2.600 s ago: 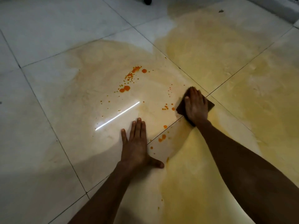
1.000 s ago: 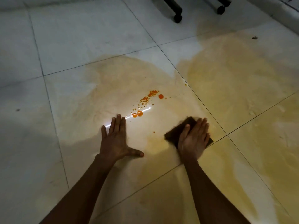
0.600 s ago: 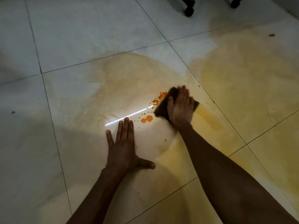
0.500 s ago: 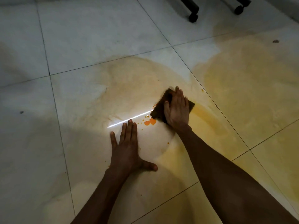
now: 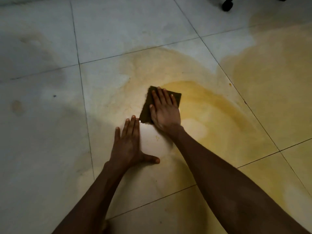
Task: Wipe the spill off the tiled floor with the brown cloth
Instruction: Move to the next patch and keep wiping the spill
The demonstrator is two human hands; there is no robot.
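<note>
The right hand [image 5: 164,109] covered most of the flat brown square cloth [image 5: 146,108], so whatever lay under it couldn't be seen; both forearms ran off the btm edge, and the black round caster wheel [image 5: 227,4] was cropped at top.

Perhaps an office or home room; pale tiled floor [image 5: 42,149]; black furniture caster [image 5: 227,5] at top.

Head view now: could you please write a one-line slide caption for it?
Right hand presses brown cloth onto yellow spill; left hand rests flat on tiled floor.
</note>
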